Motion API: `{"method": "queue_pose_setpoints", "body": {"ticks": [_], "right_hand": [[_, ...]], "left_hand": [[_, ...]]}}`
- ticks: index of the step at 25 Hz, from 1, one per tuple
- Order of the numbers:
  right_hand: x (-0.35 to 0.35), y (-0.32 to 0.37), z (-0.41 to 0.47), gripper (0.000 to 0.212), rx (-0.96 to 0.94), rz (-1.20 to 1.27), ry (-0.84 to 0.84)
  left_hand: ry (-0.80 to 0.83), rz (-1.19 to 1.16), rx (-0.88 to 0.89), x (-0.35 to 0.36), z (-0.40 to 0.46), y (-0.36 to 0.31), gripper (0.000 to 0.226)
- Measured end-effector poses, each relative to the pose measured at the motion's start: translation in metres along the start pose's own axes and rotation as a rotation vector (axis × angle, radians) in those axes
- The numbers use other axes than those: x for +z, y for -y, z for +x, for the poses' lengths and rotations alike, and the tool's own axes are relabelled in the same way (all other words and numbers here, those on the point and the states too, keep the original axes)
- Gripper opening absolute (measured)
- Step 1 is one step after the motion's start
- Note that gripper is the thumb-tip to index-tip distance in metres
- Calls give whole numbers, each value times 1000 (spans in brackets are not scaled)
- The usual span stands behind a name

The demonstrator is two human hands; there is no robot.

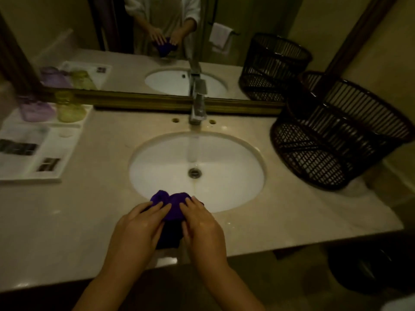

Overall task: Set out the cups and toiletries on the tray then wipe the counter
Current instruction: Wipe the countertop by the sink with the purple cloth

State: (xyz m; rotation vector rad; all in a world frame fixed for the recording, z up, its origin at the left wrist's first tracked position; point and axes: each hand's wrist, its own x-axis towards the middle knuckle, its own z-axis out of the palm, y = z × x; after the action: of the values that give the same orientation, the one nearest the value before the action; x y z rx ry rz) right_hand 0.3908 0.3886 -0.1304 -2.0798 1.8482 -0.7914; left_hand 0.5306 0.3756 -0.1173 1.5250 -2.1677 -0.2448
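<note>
left hand (137,225): at the near rim of the sink, fingers curled over the left side of the purple cloth, gripping it.
right hand (201,223): just beside the left, fingers bent down onto the right side of the same cloth, gripping it.
purple cloth (170,199): bunched between both hands, its upper part over the near edge of the basin, its darker lower part hanging down between the palms over the front strip of the bench.
sink (235,180): white oval basin set into the bench, metal drain (194,172) at centre.
faucet (198,108): chrome, at the back of the basin, a stream of water running down toward the drain.
bench (67,221): pale stone top, a few water drops on it to the right of the right hand.
tray (54,167): white, on the left end of the bench, well apart from the hands.
purple cup (37,111): at the back of the tray, blurred.
yellow-green cup (70,111): just beside the purple cup, on its right, also blurred.
toiletries (48,163): small dark-labelled packets lying flat on the tray; details too blurred to read.
basket (336,135): dark woven, tilted, on the right end of the bench near the wall.
mirror (134,30): behind the faucet, reflecting both hands with the cloth.
</note>
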Motion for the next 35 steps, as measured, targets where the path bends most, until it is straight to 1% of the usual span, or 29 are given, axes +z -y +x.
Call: {"method": "queue_pose_setpoints", "body": {"ticks": [1,3,5,6,8,11,12,14,16,18,19,20,22,25,27,28,30,31,32,33,35], "right_hand": [[-16,-28,-4,41,29,9,16],[-44,-79,-12,39,20,-2,40],[-69,-118,-18,38,25,-10,32],[-82,-134,-20,38,30,-7,54],[-105,-167,-22,40,24,10,85],[-128,-204,-18,36,-9,-14,98],[-131,-214,-18,35,-33,-37,84],[-128,-234,-17,38,-74,-57,68],[-118,-250,-14,42,-82,-55,159],[-100,-267,-16,49,-90,-121,321],[-90,-275,-20,53,-81,-176,380],[-82,-281,-23,55,-71,-221,408],[-72,-288,-24,58,-75,-268,414],[-72,-294,-17,60,-151,-292,438],[-79,-300,-14,59,-201,-272,447],[-83,-306,-15,58,-178,-253,399],[-89,-316,-16,56,-16,-254,242],[-89,-320,-15,55,66,-279,211],[-87,-323,-13,54,119,-314,220],[-83,-324,-11,54,144,-342,242],[-76,-324,-9,54,135,-374,259]], "left_hand": [[4,0,9,17,5,-27,48],[-13,-27,5,48,16,-77,46],[4,-61,-22,72,24,-116,44],[8,-80,-26,83,29,-134,43],[7,-106,-21,103,39,-165,41],[23,-201,-95,128,49,-199,35],[22,-195,-104,136,51,-206,34],[18,-106,-78,156,51,-213,38],[48,-30,-85,176,49,-212,45],[194,89,-182,198,40,-202,53],[269,139,-229,208,32,-195,57],[308,184,-250,216,24,-188,58],[317,258,-230,221,18,-182,60],[354,257,-222,215,22,-179,60],[302,230,-215,211,28,-182,60],[239,219,-210,210,32,-187,60],[132,211,-187,215,43,-200,59],[133,218,-169,222,48,-207,57],[164,225,-166,231,53,-212,57],[204,231,-184,239,55,-215,57],[226,242,-224,249,57,-214,56]]}}
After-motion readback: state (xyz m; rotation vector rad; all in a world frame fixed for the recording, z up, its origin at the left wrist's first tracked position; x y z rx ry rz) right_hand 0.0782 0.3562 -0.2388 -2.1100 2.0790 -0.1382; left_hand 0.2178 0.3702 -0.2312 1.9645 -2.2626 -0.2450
